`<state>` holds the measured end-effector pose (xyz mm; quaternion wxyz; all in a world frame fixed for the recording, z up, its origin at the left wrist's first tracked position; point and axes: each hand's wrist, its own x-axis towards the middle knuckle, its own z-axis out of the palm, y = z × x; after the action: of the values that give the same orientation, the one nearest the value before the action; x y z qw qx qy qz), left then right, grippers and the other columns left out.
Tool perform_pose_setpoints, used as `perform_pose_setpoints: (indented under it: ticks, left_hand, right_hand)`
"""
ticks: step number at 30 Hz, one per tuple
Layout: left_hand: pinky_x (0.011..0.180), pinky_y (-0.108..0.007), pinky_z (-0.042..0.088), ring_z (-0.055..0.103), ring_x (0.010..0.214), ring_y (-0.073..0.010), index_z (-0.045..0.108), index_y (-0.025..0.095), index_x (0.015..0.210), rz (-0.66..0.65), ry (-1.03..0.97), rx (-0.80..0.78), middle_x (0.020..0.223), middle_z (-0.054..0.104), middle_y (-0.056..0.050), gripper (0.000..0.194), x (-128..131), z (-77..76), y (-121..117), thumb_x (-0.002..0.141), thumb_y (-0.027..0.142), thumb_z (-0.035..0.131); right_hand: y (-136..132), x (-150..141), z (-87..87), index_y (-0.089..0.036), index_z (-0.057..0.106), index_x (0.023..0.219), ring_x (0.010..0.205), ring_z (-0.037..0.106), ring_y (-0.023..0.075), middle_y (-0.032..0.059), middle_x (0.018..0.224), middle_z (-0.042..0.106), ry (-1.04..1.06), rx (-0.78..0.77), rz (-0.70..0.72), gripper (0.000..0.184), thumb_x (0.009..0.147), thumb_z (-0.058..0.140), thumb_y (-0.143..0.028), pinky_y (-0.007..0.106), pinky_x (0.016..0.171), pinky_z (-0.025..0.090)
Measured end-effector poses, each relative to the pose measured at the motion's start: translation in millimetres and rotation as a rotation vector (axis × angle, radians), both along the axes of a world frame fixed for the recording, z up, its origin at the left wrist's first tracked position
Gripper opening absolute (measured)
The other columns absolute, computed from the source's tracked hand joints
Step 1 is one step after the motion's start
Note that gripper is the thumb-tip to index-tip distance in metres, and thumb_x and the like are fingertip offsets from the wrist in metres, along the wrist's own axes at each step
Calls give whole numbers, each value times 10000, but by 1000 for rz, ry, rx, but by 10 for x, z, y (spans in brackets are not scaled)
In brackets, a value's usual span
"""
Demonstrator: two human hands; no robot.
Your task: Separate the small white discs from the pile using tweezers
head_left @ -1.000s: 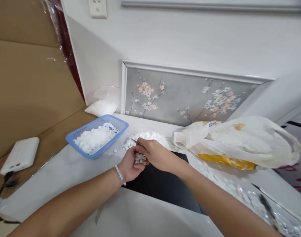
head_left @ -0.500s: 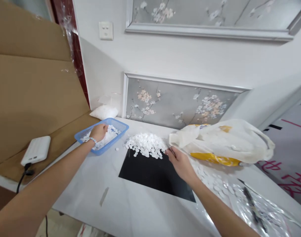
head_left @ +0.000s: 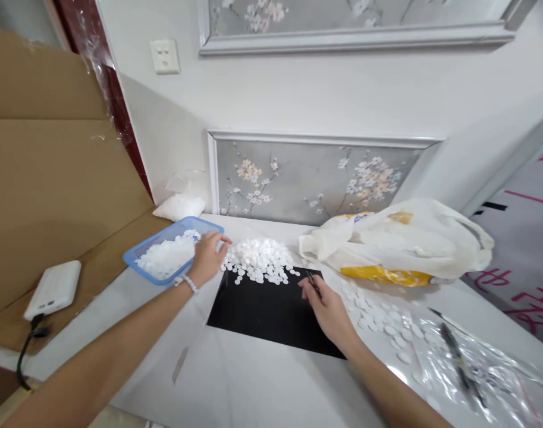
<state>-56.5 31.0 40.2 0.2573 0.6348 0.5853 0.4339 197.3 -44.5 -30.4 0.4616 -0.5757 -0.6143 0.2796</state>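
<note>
My left hand (head_left: pixel 210 257), wearing a bead bracelet, hovers between the blue basket (head_left: pixel 141 276) and a heap of small white discs (head_left: pixel 260 255). Its fingers are loosely bent and apart, with nothing visible in them. White discs (head_left: pixel 166 255) also fill much of the basket. The heap spills onto the back edge of a black sheet (head_left: pixel 262 312). Over that sheet's right side, my right hand (head_left: pixel 328 306) is closed around tweezers (head_left: pixel 314 283), whose tips point toward the back.
A white and yellow plastic bag (head_left: pixel 400 249) lies at the back right. Nearer are scattered white discs (head_left: pixel 387 324) and clear plastic bags (head_left: pixel 471 368) with a dark pen-like tool (head_left: pixel 461 359). A white power bank (head_left: pixel 55 286) sits on cardboard at left, beside its cable.
My hands were together over the sheet, discs in the left palm. They parted; the left reached into the basket, then moved right toward the heap, its palm turned away. The right keeps the tweezers.
</note>
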Motion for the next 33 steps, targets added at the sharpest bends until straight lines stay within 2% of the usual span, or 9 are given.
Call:
perform_pose_setpoints:
  ticks: [4,7,12,15,19,23,28,30,33]
  left_hand:
    - [811,-319,468,603,869,-182,645,148,861,-104,-238,-154,856,651,-50,151,707,-301,-88,861,223,515]
    - [803,-384,510,605,918,-183,584,145,1083,-145,-356,-265,1075,613,-71,259,1040,-405,-50,895,317,539]
    - [822,-409,516,593,979,-201,546,164,1168,-178,-464,-365,1174,573,-86,317,1216,-378,26,899,332,536]
    - [745,-339,525,616,844,-161,558,146,1113,-242,-497,-377,1026,616,-62,240,1251,-332,-89,889,233,542]
    - [653,-225,479,601,658,-115,612,171,962,-462,-429,-422,750,626,-10,300,1256,-215,-362,768,-29,499]
    - [563,-216,400,545,553,-139,633,174,698,-643,-243,-422,589,606,-5,211,1088,-53,-570,682,-32,590]
    - [483,-223,212,341,433,-115,515,206,486,-533,-45,-293,419,415,43,286,475,157,-815,679,77,681]
    - [484,-237,172,311,441,-129,492,215,518,-399,40,-243,432,393,47,274,77,264,-930,739,186,653]
    - [526,-233,216,395,516,-146,454,215,580,78,548,-99,504,440,42,318,-599,433,-1042,847,381,502]
  right_hand:
    - [-146,-319,182,-214,612,864,611,510,152,-6,723,578,40,31,159,188,786,620,-384,269,594,419]
    - [-240,-574,276,-212,602,784,582,476,133,-13,720,575,60,49,276,179,699,720,-316,250,549,397]
    - [-224,-627,316,-201,554,672,530,426,115,-26,650,535,92,125,203,87,719,624,-223,241,524,355]
    - [-123,-450,322,-199,510,662,490,359,109,-57,544,420,146,95,95,134,753,578,-270,242,495,318]
    - [9,-204,297,-191,498,676,527,377,115,-40,581,441,217,57,42,171,766,561,-322,249,515,335]
    - [38,-87,252,-190,505,711,509,394,117,-36,575,458,269,-13,76,220,787,550,-392,244,471,328]
    - [-69,-130,234,-173,593,739,459,364,91,-30,575,523,264,-126,298,270,749,637,-440,226,426,293]
    - [-102,-153,234,-176,613,784,476,391,97,-12,619,577,231,-143,343,264,786,607,-441,230,442,304]
    - [-94,-154,231,-186,591,738,529,442,122,0,611,589,142,-110,276,263,829,556,-430,245,491,336]
